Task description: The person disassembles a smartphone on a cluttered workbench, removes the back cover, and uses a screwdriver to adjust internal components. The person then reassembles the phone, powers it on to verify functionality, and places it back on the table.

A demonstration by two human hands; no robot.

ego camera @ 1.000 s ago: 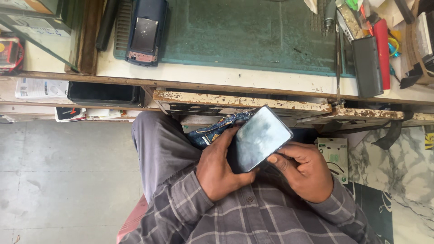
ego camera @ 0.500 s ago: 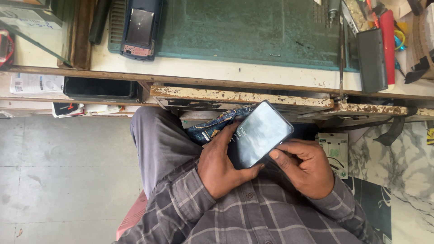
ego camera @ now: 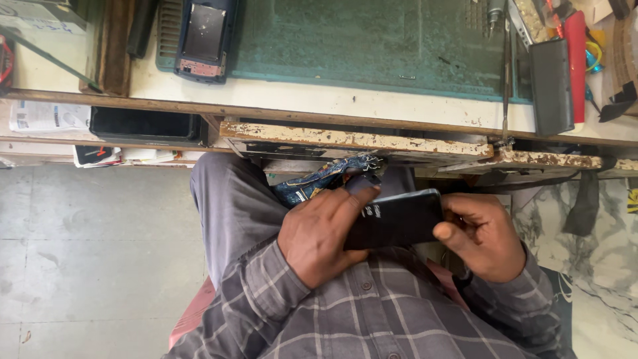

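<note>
Green cutting mat (ego camera: 359, 46) covers most of my worn desk (ego camera: 345, 103), with a dismantled phone frame (ego camera: 203, 36) lying at its left end. Below the desk edge, over my lap, I hold a black smartphone (ego camera: 399, 219) flat between both hands. My left hand (ego camera: 319, 239) wraps its left end, thumb on top; my right hand (ego camera: 485, 236) keeps its grip clenched on the right end.
</note>
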